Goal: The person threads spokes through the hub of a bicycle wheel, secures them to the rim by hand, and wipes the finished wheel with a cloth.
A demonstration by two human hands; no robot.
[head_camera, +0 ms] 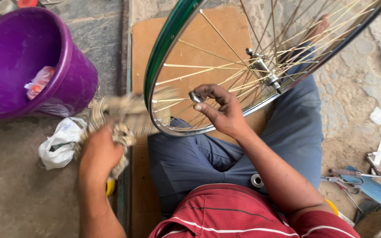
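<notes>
A bicycle wheel with a green rim (166, 39), thin spokes and a metal hub (267, 76) stands tilted over my lap. My right hand (223, 110) reaches through the spokes and pinches a small round metal piece (196, 96) near the rim's inner edge. My left hand (102, 150) is closed on a striped, dirty rag (120, 110), blurred by motion, just left of the rim. A small metal ring (257, 180) lies on my trouser leg.
A purple bucket (73, 66) with a plastic wrapper inside stands at the left. A white plastic bag (60, 143) lies below it. Brown cardboard (208, 48) lies under the wheel. Pliers (345, 180) and metal tools lie on the ground at the right.
</notes>
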